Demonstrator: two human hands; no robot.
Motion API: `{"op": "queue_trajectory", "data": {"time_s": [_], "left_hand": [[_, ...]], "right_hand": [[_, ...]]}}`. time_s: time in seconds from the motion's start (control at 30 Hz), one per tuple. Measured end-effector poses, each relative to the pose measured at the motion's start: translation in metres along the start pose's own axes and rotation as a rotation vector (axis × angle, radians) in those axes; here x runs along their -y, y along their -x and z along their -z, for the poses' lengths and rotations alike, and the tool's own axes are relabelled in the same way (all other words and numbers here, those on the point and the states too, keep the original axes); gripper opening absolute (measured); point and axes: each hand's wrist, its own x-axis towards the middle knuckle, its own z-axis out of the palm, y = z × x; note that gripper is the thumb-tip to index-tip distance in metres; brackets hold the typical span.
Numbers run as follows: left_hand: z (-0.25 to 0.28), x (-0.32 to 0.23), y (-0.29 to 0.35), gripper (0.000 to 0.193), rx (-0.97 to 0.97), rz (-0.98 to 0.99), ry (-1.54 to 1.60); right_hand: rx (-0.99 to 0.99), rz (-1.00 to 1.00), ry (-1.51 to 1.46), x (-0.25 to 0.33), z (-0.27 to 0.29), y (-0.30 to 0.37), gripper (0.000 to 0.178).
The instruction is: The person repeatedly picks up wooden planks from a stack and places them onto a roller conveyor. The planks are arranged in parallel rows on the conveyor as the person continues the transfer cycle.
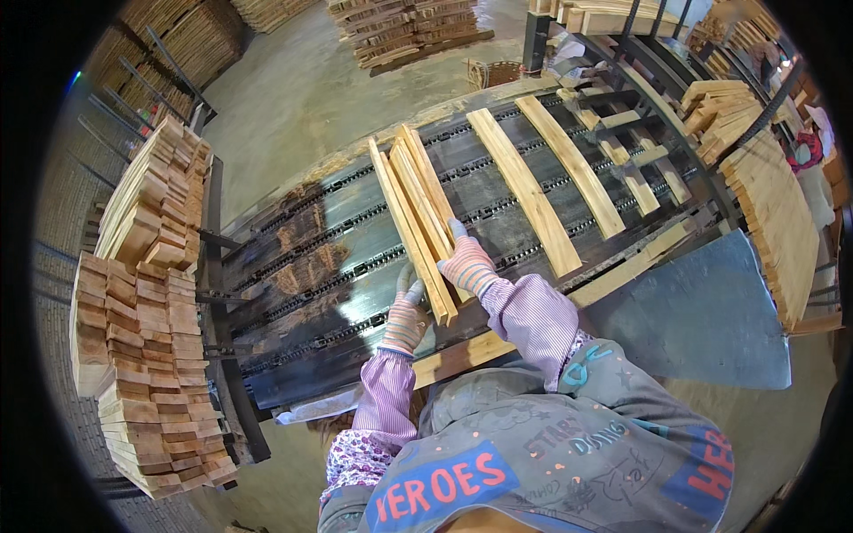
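A small bundle of narrow wooden boards [410,213], several on edge and side by side, lies across the chain conveyor [364,240]. My left hand [406,322], in a striped glove with grey fingertips, holds the bundle's left side near its close end. On the opposite side, my right hand [468,266] in a matching glove grips the boards, one finger stretched along them and the thumb over the top. Parts of the left fingers are hidden against the wood. To the right, a flat board [526,191] and another flat board [573,164] lie apart on the chains.
Stacked boards [147,355] stand on a rack along the left side. A blue-grey sheet panel [693,311] juts out at the right, beside a tall board stack [773,226]. Farther off are a pallet of wood [409,31] and another person [809,147] at the far right.
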Motion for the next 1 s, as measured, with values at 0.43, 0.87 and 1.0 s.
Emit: {"op": "queue_trajectory", "data": {"time_s": [0.43, 0.87, 1.0], "left_hand": [[-0.029, 0.003, 0.02, 0.074, -0.049, -0.025, -0.086], [-0.054, 0.059, 0.026, 0.066, -0.152, -0.026, -0.146], [-0.081, 0.033, 0.043, 0.064, -0.287, -0.056, -0.284]], "right_hand": [[0.222, 0.34, -0.819, -0.077, 0.076, 0.026, 0.094], [0.635, -0.142, -1.067, -0.097, 0.064, 0.058, 0.074], [0.615, -0.02, -1.054, -0.1, 0.049, 0.05, 0.074]]}}
